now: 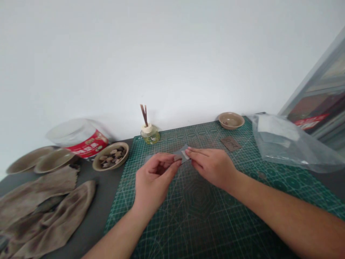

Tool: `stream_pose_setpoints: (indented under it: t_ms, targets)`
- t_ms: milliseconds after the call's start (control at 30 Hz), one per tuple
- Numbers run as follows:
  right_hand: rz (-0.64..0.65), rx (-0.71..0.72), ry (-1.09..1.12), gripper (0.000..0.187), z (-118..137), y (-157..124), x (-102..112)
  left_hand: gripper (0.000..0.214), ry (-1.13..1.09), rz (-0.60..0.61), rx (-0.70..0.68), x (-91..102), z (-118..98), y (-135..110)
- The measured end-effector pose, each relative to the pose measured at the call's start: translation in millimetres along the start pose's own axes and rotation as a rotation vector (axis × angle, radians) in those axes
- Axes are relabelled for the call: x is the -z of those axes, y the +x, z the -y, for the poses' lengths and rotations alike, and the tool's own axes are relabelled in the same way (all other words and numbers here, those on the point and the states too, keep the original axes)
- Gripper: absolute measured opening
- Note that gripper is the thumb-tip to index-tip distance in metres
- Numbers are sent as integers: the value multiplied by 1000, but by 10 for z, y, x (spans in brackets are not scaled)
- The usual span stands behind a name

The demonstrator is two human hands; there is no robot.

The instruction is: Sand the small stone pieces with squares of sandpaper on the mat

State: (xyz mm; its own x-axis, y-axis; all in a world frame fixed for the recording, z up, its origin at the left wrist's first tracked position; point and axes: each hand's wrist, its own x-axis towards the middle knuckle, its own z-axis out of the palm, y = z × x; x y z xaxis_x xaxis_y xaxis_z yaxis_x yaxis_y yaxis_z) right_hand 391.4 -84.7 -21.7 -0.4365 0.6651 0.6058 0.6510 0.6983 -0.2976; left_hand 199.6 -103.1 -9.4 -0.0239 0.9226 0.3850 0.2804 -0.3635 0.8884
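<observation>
Above the middle of the green cutting mat (199, 230), my hands meet. My left hand (155, 176) is closed, pinching a small brownish piece (177, 158) between thumb and fingers. A small grey sheet (183, 149) with a pale patch on it lies just beyond that piece, reaching across to the other hand. My right hand (212, 165) has its fingers pressed together on the sheet's right side. The exact kind of the brown piece and of the sheet is too small and blurred to tell.
To the left stand a bowl of small brown-and-dark pieces (114, 156), a red-labelled plastic tub (88, 140), two bowls (55, 160) and a brown cloth (64, 216). Behind is a reed diffuser (150, 135). Rightward are another bowl (231, 121), a brown card (231, 143) and a clear bag (285, 144).
</observation>
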Motion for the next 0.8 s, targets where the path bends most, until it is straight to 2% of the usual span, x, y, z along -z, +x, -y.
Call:
stream_pose_setpoints:
  t_ms: [133, 233, 367, 533, 700, 800]
  targets:
    - [-32, -132, 19, 29, -60, 42, 5, 18, -109, 16, -27, 2, 9, -10]
    - [-73, -247, 80, 25, -49, 55, 14, 12, -158, 61, -67, 5, 32, 4]
    - [-124, -321, 212, 18, -3, 58, 34, 14, -110, 72, 4, 21, 50, 38]
    - [-140, -224, 298, 20, 50, 60, 70, 15, -103, 74, 81, 3, 17, 48]
    - [-170, -106, 242, 19, 71, 39, 87, 13, -193, 122, 148, -26, 10, 35]
    - [-180, 17, 182, 16, 70, 37, 96, 12, -201, 150, 177, -32, 28, 35]
